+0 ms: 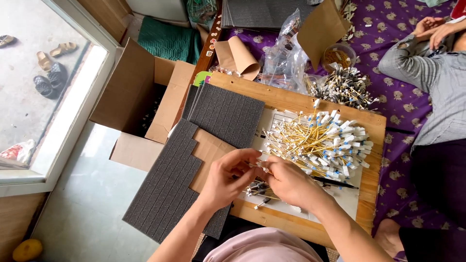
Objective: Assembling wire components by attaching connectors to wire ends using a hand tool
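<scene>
Two hands pinch wire | axis left-right | left hand | right hand

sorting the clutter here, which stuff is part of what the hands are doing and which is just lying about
In use: left hand, right hand, small wire piece, yellow wire pile, grey foam sheets.
Lying about: cardboard box, sandals, plastic bags.

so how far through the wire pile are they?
Done: a few pieces lie by the hands. In hand: the left hand and right hand pinch one small piece between them. Left: the big heap of yellow wires and another bundle behind the board.
</scene>
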